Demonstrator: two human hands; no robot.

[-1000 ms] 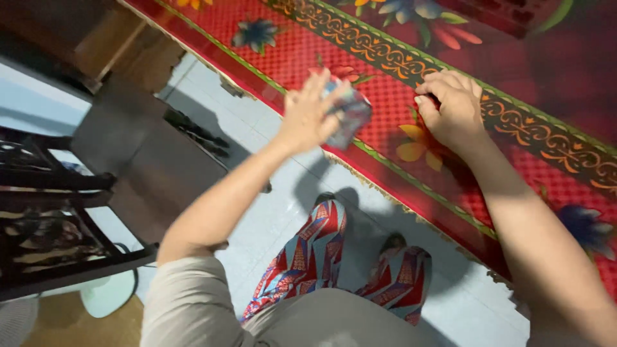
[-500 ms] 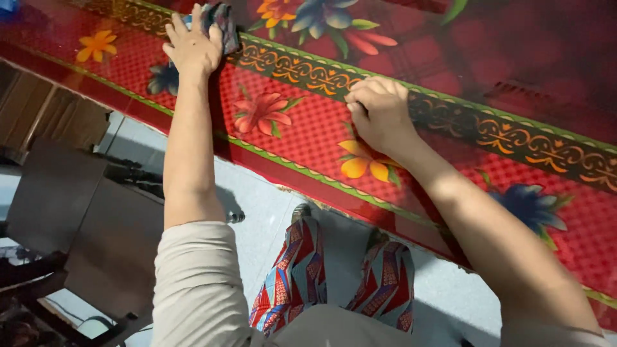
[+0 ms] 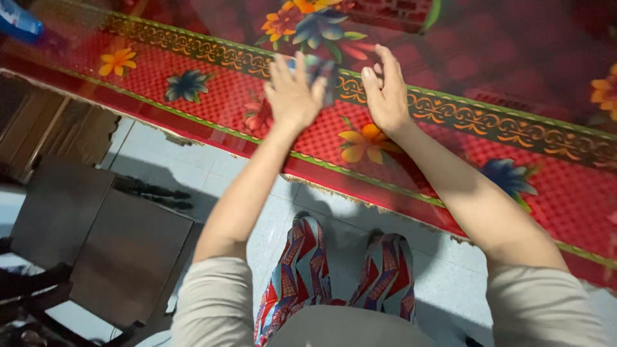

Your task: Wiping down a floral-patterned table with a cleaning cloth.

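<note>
Glossy plastic-looking tablecloth (image 3: 193,96); blurred rag (image 3: 319,67), probably cloth.

We see 2 hands over a red flowered tablecloth (image 3: 193,71). Left hand (image 3: 292,96) is blurred, fingers spread, pressing a bluish cloth (image 3: 316,67) onto the table; only the cloth's top edge shows past the fingertips. Right hand (image 3: 385,93) sits just beside it, palm down, fingers straight, flat on the tablecloth, holding nothing. Both sleeves are beige. Below the table edge: pale floor tiles (image 3: 334,212), 2 legs in red-blue patterned trousers (image 3: 302,270). A dark chair (image 3: 96,238) stands at the left. A blue object (image 3: 18,19) sits at the top-left corner, too cut off to identify.
</note>
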